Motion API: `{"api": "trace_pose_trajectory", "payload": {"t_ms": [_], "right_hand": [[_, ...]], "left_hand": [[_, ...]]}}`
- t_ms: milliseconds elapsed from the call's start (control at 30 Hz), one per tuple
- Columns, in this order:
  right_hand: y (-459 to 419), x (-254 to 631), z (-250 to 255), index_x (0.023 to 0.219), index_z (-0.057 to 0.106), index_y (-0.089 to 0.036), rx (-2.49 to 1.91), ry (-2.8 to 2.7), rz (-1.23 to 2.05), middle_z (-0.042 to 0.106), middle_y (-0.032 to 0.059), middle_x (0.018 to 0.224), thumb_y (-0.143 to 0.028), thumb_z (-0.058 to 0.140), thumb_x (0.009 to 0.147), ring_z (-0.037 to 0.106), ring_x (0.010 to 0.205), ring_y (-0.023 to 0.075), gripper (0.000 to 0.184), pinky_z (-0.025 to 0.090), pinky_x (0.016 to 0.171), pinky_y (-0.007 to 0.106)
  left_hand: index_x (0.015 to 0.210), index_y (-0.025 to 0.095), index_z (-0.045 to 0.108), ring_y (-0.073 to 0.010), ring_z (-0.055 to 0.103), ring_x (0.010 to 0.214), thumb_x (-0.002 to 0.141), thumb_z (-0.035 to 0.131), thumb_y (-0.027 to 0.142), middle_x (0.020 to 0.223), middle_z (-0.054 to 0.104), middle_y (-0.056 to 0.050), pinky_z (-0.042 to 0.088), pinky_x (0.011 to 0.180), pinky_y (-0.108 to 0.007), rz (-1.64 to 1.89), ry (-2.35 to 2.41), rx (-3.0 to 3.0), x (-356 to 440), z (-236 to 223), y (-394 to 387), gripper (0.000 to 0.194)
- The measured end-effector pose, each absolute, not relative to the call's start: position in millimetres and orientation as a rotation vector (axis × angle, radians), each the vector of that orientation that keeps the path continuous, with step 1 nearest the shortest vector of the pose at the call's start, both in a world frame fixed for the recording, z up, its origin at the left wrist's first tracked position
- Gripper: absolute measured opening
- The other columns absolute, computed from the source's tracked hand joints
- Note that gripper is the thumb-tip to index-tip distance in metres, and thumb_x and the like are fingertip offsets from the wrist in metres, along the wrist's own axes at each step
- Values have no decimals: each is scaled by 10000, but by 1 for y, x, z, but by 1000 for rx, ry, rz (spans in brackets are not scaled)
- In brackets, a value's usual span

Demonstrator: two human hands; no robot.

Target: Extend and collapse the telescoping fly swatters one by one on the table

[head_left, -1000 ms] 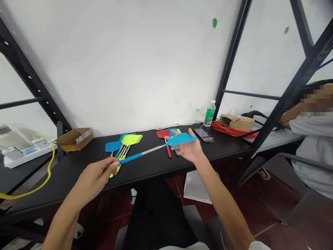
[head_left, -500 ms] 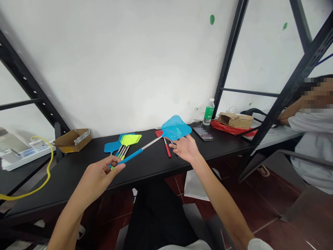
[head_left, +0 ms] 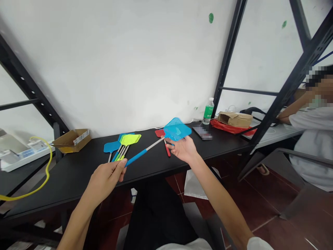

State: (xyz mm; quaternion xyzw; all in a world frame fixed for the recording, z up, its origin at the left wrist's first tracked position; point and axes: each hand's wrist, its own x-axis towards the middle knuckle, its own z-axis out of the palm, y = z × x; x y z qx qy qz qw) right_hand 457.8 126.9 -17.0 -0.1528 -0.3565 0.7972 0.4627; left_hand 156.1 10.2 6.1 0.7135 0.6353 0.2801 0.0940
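Note:
A blue fly swatter (head_left: 177,130) is held slantwise above the desk, with a blue grip and a silver shaft. My left hand (head_left: 109,175) is closed around the end of its grip. Just under the swatter's head is my right hand (head_left: 184,150), palm up, fingers loosely spread and partly hidden by the head. Whether it touches the head I cannot tell. Behind my left hand lie yellow-green fly swatters (head_left: 130,139) and a blue one (head_left: 111,147), their handles side by side. A red fly swatter (head_left: 159,133) lies partly covered beneath the raised one.
On the black desk (head_left: 85,173) are an open cardboard box (head_left: 73,140), a phone (head_left: 202,132) and a water bottle (head_left: 208,111). A brown package (head_left: 235,119) rests on red plastic farther right. Black metal posts (head_left: 230,52) frame the desk. A person (head_left: 312,139) sits at right.
My left hand has shifted slightly right and turned over the grip's end. The held swatter has slid a little right and tilted; my right hand's fingers have moved slightly beneath its head.

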Motion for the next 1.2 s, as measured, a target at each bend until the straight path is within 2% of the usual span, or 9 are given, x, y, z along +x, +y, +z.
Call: {"api": "trace_pose_trajectory", "payload": {"t_ms": [200,400,500,633,767,867,1000,1100,1200], "right_hand": [[125,444,-27,1229,550,-213,-454,-932,2002,637,164,1350,-518,468,977,729,814,189,404,489,479,217],[103,404,-49,1281,583,-197,-575,-1320,2022,765,99,1028,-315,650,903,643,565,109,401,514,521,211],[99,391,-61,1219,624,-184,-609,-1472,2002,745,48,879,-340,719,861,624,547,101,402,518,525,208],[111,393,-68,1131,629,-167,-641,-1469,1916,748,78,960,-399,705,866,584,515,86,361,509,481,210],[131,413,-68,1087,613,-160,-855,-1423,1666,717,36,775,-382,686,875,454,413,66,315,380,350,178],[141,428,-65,971,607,-147,-969,-1450,1573,662,9,689,-360,676,884,365,386,41,241,275,325,161],[145,437,-63,1185,591,-116,-1067,-1507,1509,706,47,787,-288,670,882,366,409,40,357,253,343,164],[144,437,-64,1437,478,-133,-1115,-1560,1403,726,123,1038,-283,678,874,532,515,76,617,360,385,178],[144,437,-67,1520,419,-156,-1157,-1656,1310,626,187,1314,-351,683,872,677,698,144,726,454,438,201]], "left_hand": [[534,223,511,-183,586,563,988,318,559,520,600,7,366,594,-280,771,1796,2058,198,-16,13,597],[686,225,577,-192,624,565,998,303,565,548,639,6,403,594,-285,806,1525,1958,233,-46,17,537],[731,220,593,-186,604,519,1001,286,566,539,630,7,410,574,-288,800,1454,1936,234,-52,18,536],[744,214,617,-184,620,556,984,322,585,584,646,2,418,581,-287,785,1540,1951,225,-49,21,531],[895,223,674,-223,666,761,963,374,577,806,713,-35,449,656,-309,773,1799,2104,203,-47,31,470],[1112,183,688,-295,639,1071,952,425,493,1182,700,-119,473,900,-386,766,2074,2227,176,-55,42,437],[1321,162,631,-409,551,1226,947,411,455,1406,576,-168,454,978,-521,526,2534,2137,141,-69,53,523],[1391,196,586,-432,521,1272,954,384,508,1461,527,-171,462,973,-545,374,2573,2041,127,-73,56,574],[1399,213,575,-421,544,1250,961,366,519,1461,529,-158,480,947,-529,329,2566,2019,122,-73,57,574]]}}
